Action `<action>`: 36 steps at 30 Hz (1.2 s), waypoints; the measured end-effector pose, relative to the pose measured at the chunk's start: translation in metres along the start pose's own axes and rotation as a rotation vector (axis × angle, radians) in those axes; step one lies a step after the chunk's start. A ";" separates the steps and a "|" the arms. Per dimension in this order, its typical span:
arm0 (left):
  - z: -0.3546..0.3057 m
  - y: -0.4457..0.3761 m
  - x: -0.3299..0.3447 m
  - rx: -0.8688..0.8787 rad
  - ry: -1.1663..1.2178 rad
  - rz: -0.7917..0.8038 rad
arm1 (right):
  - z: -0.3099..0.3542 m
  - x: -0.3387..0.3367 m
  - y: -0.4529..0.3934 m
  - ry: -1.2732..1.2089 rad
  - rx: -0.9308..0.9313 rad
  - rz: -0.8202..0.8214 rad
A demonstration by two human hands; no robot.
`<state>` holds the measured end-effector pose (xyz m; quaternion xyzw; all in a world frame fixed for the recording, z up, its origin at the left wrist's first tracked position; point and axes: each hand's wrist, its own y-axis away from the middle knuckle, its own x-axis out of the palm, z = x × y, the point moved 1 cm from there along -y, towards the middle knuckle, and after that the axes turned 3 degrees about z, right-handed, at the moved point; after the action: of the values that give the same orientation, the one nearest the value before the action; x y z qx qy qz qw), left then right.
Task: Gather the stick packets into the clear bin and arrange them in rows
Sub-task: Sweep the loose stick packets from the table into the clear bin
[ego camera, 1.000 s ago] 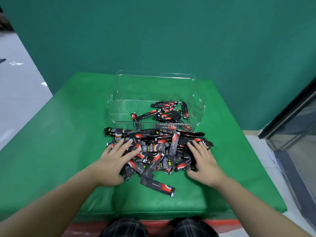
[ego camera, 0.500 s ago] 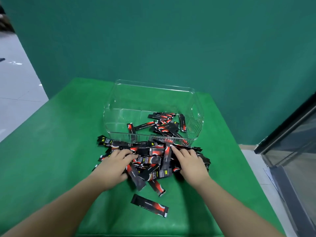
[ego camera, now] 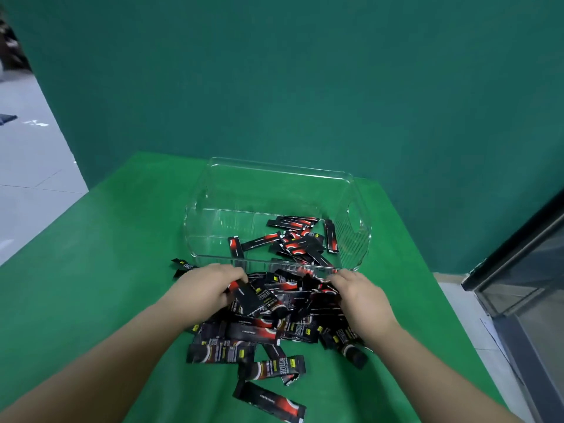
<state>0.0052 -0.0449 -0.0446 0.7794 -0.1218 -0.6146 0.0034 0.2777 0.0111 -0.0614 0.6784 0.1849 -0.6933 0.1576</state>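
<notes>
A clear plastic bin (ego camera: 201, 221) stands on the green table, with several black-and-red stick packets (ego camera: 299, 239) lying jumbled in its right half. A bunch of packets (ego camera: 274, 294) is raised between my two hands just in front of the bin's near wall. My left hand (ego camera: 207, 288) grips the bunch's left side with curled fingers. My right hand (ego camera: 360, 291) grips its right side. More loose packets (ego camera: 244, 337) lie on the table below my hands. One stray packet (ego camera: 268, 404) lies nearest to me.
The green cloth-covered table (ego camera: 91, 270) runs to a dark green wall (ego camera: 305, 87) behind the bin. A grey floor shows at left. A dark glass-fronted cabinet (ego camera: 525, 288) stands at right, past the table's edge.
Both hands have closed in on the pile, curled round a bunch of packets and lifted it toward the bin's near wall. Several packets stayed behind on the table.
</notes>
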 end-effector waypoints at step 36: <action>-0.012 -0.031 0.018 -0.044 -0.017 0.026 | 0.008 0.008 -0.016 -0.102 0.023 0.106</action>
<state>0.0260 -0.0200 -0.0636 0.7722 -0.1184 -0.6236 0.0277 0.2626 0.0216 -0.0689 0.6527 0.1324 -0.7199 0.1954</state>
